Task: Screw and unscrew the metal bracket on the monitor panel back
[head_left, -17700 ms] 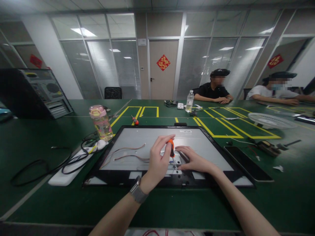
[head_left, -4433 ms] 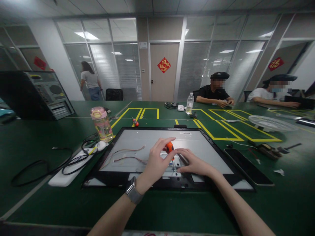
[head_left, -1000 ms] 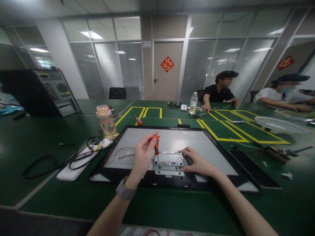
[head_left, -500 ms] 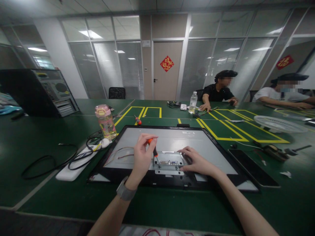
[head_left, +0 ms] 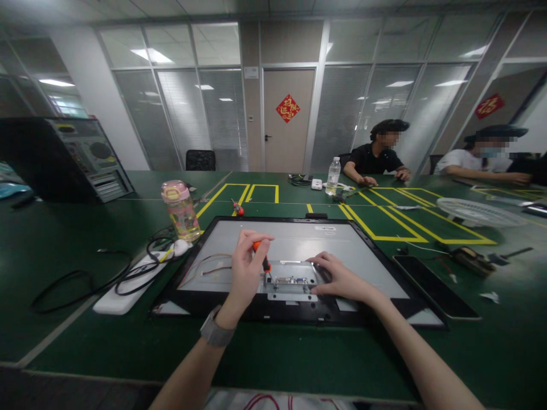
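My left hand [head_left: 249, 259] is closed around a screwdriver [head_left: 265, 264] with an orange and black handle, its tip pointing down at the left side of a metal bracket [head_left: 294, 295]. The bracket carries a row of connector ports and lies on the back of a display panel [head_left: 282, 238] with a black frame. At the bracket's right side, my right hand [head_left: 337, 277] grips its edge between thumb and fingers. Thin wires [head_left: 216, 269] run across the panel left of my left hand. The screwdriver's tip is too small to make out.
On the left are a white power strip [head_left: 123, 293] with black cables, a drink bottle [head_left: 182, 213] and a computer case [head_left: 64, 159]. A black phone-like slab [head_left: 436, 286] lies right of the panel. Behind stand another screwdriver [head_left: 239, 210] and a water bottle [head_left: 333, 176]. Two people sit at the far right.
The view has shifted slightly. Both my hands keep nearly the same place on the screwdriver and the bracket. The person in black has drawn an arm back a little.
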Tool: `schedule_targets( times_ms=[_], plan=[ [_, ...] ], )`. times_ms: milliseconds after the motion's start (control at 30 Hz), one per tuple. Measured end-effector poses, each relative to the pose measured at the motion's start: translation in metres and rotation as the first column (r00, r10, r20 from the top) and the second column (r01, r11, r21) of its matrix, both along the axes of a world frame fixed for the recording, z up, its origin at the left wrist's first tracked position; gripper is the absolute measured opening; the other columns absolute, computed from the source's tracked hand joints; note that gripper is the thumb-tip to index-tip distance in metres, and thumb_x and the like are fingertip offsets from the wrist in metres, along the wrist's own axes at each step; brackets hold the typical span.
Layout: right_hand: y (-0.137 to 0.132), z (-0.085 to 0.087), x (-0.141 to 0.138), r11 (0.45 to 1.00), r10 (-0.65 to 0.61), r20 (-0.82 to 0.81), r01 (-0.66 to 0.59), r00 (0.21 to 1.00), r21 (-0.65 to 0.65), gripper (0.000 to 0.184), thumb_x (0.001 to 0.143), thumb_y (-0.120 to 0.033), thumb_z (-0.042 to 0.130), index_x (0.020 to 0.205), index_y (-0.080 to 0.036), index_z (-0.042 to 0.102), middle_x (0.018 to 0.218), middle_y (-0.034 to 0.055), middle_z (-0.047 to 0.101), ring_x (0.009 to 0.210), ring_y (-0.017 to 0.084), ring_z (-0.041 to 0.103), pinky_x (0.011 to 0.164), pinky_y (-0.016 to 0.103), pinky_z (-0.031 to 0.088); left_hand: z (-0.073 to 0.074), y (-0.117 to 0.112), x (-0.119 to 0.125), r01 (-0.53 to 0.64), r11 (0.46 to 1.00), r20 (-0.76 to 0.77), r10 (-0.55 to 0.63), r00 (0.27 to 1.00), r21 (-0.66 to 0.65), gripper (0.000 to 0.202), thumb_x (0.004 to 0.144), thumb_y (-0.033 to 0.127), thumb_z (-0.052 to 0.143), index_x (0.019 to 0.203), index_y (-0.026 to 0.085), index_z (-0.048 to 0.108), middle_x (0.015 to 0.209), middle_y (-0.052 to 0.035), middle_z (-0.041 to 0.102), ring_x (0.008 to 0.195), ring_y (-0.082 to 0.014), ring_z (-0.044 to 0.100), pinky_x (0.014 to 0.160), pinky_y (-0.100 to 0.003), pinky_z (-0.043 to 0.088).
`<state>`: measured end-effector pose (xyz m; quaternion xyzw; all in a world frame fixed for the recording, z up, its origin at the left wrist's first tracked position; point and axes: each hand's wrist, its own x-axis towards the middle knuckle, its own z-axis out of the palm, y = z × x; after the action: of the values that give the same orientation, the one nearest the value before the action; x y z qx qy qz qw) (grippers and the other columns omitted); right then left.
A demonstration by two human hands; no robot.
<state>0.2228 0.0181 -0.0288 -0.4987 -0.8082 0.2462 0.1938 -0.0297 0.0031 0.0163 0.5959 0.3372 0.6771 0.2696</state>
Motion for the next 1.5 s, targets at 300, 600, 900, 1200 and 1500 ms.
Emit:
schedule_targets(
  times_ms=[300, 600, 900, 1200, 1500],
  plan=[
    [-0.0007, 0.0005, 0.0007, 1.0, -0.002, -0.008, 0.002, 1.0, -0.005, 0.066, 0.069, -0.04, 0.08, 0.129, -0.022, 0.058, 0.123, 0.0096, 0.052, 0.117, 0.03, 0.05, 0.104, 0.043, 0.04, -0.0001, -0.0002, -0.0001, 0.057, 0.998, 0.01, -0.057, 0.998, -0.014, 0.02, 0.086, 0.03, 0.06, 0.095, 0.02, 0.074, 0.083, -0.0028, 0.052, 0.073, -0.0144, 0.052, 0.064, -0.024, 0.045],
    [-0.0018, 0.0022, -0.0008, 1.0, -0.002, -0.011, 0.001, 1.0, -0.016, 0.065, 0.07, -0.04, 0.079, 0.129, -0.022, 0.057, 0.122, 0.0091, 0.051, 0.117, 0.03, 0.05, 0.105, 0.043, 0.04, -0.0034, 0.0015, -0.0005, 0.144, 0.988, 0.054, -0.141, 0.989, -0.056, 0.026, 0.091, 0.028, 0.055, 0.109, 0.019, 0.071, 0.095, -0.0058, 0.064, 0.088, -0.0171, 0.061, 0.081, -0.029, 0.049],
    [-0.0017, 0.0015, -0.0002, 1.0, -0.003, -0.003, 0.003, 1.0, -0.002, 0.066, 0.07, -0.041, 0.079, 0.13, -0.022, 0.057, 0.122, 0.0092, 0.052, 0.116, 0.031, 0.05, 0.104, 0.043, 0.04, 0.0004, -0.0007, 0.0004, -0.036, 0.998, -0.07, 0.04, 0.997, 0.058, 0.023, 0.093, 0.028, 0.051, 0.091, 0.02, 0.073, 0.083, -0.0027, 0.054, 0.075, -0.0146, 0.054, 0.066, -0.025, 0.045],
    [-0.0011, 0.0013, 0.0004, 1.0, 0.011, 0.004, -0.011, 1.0, -0.002, 0.067, 0.07, -0.041, 0.079, 0.129, -0.019, 0.057, 0.123, 0.011, 0.05, 0.118, 0.031, 0.049, 0.105, 0.043, 0.039, -0.0057, 0.0034, -0.0002, -0.203, 0.973, -0.093, 0.214, 0.972, 0.109, 0.01, 0.086, 0.028, 0.065, 0.087, 0.021, 0.072, 0.082, -0.0007, 0.05, 0.073, -0.0135, 0.054, 0.069, -0.025, 0.046],
    [0.0, -0.0009, 0.0008, 1.0, -0.001, -0.008, 0.001, 1.0, -0.014, 0.067, 0.07, -0.039, 0.08, 0.13, -0.02, 0.057, 0.123, 0.0105, 0.05, 0.118, 0.031, 0.049, 0.105, 0.043, 0.039, -0.0063, 0.0021, 0.0008, -0.012, 1.0, -0.072, 0.013, 0.997, 0.017, 0.026, 0.098, 0.029, 0.043, 0.104, 0.019, 0.066, 0.094, -0.0053, 0.063, 0.088, -0.0164, 0.061, 0.08, -0.028, 0.047]
  ],
)
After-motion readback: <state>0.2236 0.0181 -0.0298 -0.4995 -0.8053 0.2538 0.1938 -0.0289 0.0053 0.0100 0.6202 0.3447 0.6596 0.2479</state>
